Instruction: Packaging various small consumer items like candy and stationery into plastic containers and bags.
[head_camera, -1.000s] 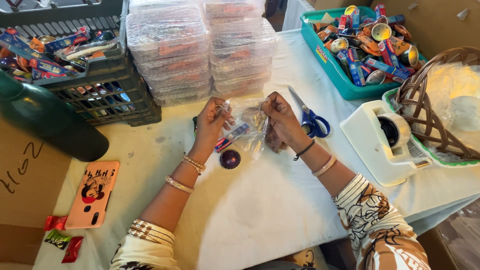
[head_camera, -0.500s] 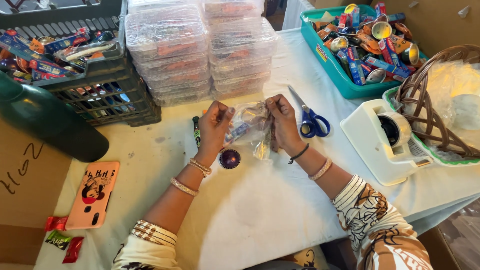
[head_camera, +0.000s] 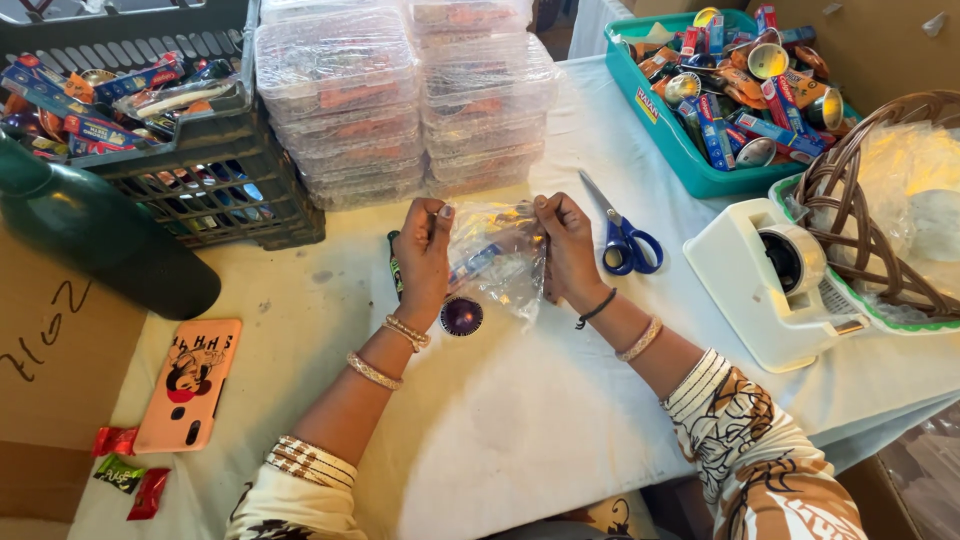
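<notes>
While both hands work over the white tablecloth (head_camera: 520, 420), the scene reads as follows, each place told from the clear plastic bag.

Clear plastic bag: a small crinkled bag (head_camera: 497, 262) held up just above the tablecloth between the two hands, with a blue wrapped stick visible inside.

Left hand: the left hand (head_camera: 424, 258) pinches the bag's left upper edge — fingers curled in close, thumb against them, gripping the plastic.

Right hand: the right hand (head_camera: 566, 250) pinches the bag's right upper edge, fingers bent and closed on the plastic.

Purple round item: a dark purple disc (head_camera: 461, 316) lies on the cloth just below the bag's lower left corner, near the left wrist.

Dark marker: a slim dark pen-like thing (head_camera: 394, 265) lies just left of the bag, partly hidden behind the left hand.

Scissors: blue-handled scissors (head_camera: 620, 232) lie just right of the bag, beside the right hand.

Tape dispenser: a white tape dispenser (head_camera: 775, 290) stands farther right of the bag.

Wicker basket: a brown wicker basket (head_camera: 880, 230) sits beyond the dispenser, far right of the bag.

Teal tray: a teal tray (head_camera: 660, 130) of mixed sweets — above and right of the bag.

Stacked containers: clear lidded containers (head_camera: 400, 100) stand in stacks directly behind the bag.

Black crate: a black crate (head_camera: 200, 180) of wrapped sweets sits up and left of the bag.

Phone: a phone in an orange case (head_camera: 190, 385) lies well to the lower left of the bag.
</notes>
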